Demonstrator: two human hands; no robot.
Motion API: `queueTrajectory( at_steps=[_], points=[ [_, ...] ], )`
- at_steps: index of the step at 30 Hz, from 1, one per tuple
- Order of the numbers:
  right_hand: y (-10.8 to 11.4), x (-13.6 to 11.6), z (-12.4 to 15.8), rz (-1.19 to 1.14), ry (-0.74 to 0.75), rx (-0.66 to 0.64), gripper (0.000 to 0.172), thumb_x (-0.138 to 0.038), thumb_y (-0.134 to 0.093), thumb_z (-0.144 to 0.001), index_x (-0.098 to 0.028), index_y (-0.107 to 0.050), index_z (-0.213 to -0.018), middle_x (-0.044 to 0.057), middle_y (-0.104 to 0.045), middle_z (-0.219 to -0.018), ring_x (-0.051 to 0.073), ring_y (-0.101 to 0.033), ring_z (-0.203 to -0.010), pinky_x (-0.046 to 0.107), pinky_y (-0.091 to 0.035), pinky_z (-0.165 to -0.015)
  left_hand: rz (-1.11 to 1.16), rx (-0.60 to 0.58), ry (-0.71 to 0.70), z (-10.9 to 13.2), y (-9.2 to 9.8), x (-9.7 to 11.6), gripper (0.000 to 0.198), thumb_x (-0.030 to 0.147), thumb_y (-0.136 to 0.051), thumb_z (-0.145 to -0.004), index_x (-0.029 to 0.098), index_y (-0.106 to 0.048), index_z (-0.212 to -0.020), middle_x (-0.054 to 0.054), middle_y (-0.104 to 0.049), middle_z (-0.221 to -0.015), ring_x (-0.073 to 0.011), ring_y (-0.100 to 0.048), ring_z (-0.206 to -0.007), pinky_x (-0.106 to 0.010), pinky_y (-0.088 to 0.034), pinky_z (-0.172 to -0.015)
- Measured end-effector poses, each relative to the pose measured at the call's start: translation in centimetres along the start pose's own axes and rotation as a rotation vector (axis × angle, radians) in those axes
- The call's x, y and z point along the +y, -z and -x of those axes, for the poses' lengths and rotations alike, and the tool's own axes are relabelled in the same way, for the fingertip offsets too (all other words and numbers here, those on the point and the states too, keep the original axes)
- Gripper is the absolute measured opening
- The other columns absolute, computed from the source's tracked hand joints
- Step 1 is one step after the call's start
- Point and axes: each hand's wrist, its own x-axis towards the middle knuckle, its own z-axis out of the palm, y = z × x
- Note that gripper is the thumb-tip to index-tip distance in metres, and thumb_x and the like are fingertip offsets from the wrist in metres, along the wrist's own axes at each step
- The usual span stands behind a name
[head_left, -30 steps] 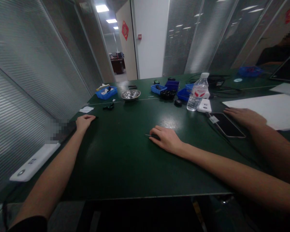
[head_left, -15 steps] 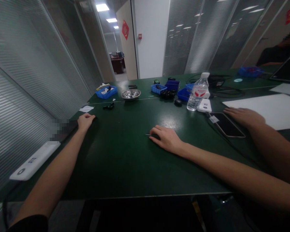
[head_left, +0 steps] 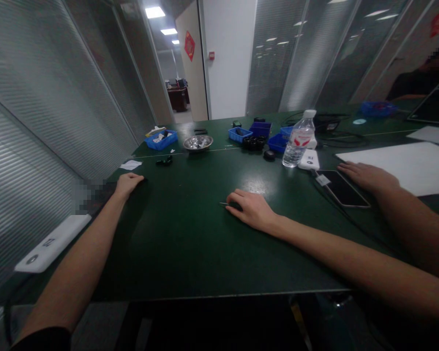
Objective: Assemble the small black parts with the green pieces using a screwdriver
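Observation:
My left hand rests on the left part of the green table, its fingers closed on a small dark thing at the fingertips that is too small to name. Near the middle, my right hand lies on the table with its fingers wrapped round the dark handle of a small tool. The tool's thin metal tip points left. A small black part lies beyond my left hand, close to a white paper piece.
Farther back are a metal bowl, a blue tray, more blue bins and a water bottle. Another person's hand rests at the right, beside a phone and white sheets. A white device lies left.
My left hand has turned slightly, its knuckles shifted a little to the left. My right hand and the tool stay where they were.

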Motion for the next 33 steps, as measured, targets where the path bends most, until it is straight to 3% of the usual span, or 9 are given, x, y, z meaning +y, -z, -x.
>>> queueTrajectory(
  at_steps=[8,15,22,25,29,33],
  points=[
    [0.3,0.1,-0.1,-0.004,-0.003,-0.003,0.019,-0.037,-0.058,-0.102,-0.022,-0.062,-0.114,0.005,-0.067,-0.107,0.019,-0.063,-0.086,0.029,-0.044,-0.065,-0.052,0.003,-0.008,0.7,0.1,0.8,0.023,0.034,-0.073,-0.072,0.015,-0.075,-0.086,-0.007,-0.075,-0.082,-0.0250,-0.068,-0.078,-0.031,-0.052,-0.073],
    [0.3,0.1,-0.1,-0.015,-0.002,-0.003,0.018,-0.037,-0.057,-0.102,-0.023,-0.061,-0.113,0.005,-0.066,-0.106,0.018,-0.063,-0.085,0.029,-0.044,-0.064,-0.090,-0.112,-0.226,2.8,-0.4,2.6,0.023,0.035,-0.070,-0.083,0.017,-0.076,-0.096,-0.008,-0.076,-0.097,-0.0252,-0.069,-0.091,-0.031,-0.052,-0.082],
    [0.4,0.0,-0.1,-0.016,-0.007,-0.007,0.019,-0.037,-0.057,-0.102,-0.023,-0.061,-0.114,0.005,-0.066,-0.107,0.018,-0.063,-0.086,0.028,-0.043,-0.065,-0.071,-0.423,-0.524,8.3,-2.2,7.4,0.028,0.032,-0.072,-0.087,0.021,-0.075,-0.112,-0.007,-0.074,-0.110,-0.0239,-0.068,-0.099,-0.033,-0.051,-0.088],
    [0.5,0.0,-0.1,-0.017,-0.008,-0.009,0.019,-0.038,-0.055,-0.103,-0.023,-0.060,-0.114,0.005,-0.067,-0.107,0.019,-0.063,-0.086,0.029,-0.044,-0.066,0.035,-0.673,-0.732,12.7,-3.1,9.9,0.027,0.034,-0.067,-0.093,0.022,-0.072,-0.117,-0.007,-0.071,-0.120,-0.0215,-0.066,-0.099,-0.031,-0.050,-0.082],
    [0.4,0.0,-0.2,-0.042,-0.049,0.014,0.019,-0.037,-0.046,-0.106,-0.022,-0.056,-0.113,0.005,-0.068,-0.103,0.018,-0.064,-0.083,0.029,-0.043,-0.068,0.183,-0.974,-0.923,19.1,-4.2,12.7,0.026,0.035,-0.068,-0.095,0.020,-0.071,-0.116,-0.007,-0.071,-0.111,-0.0189,-0.064,-0.094,-0.030,-0.047,-0.079],
    [0.3,-0.1,-0.2,-0.037,-0.152,0.006,0.020,-0.036,-0.037,-0.109,-0.021,-0.051,-0.113,0.002,-0.068,-0.083,0.017,-0.061,-0.067,0.029,-0.038,-0.065,0.269,-1.063,-0.960,22.2,-4.9,13.6,0.031,0.033,-0.073,-0.092,0.021,-0.068,-0.120,-0.006,-0.070,-0.112,-0.0175,-0.062,-0.092,-0.030,-0.046,-0.079]
  ],
)
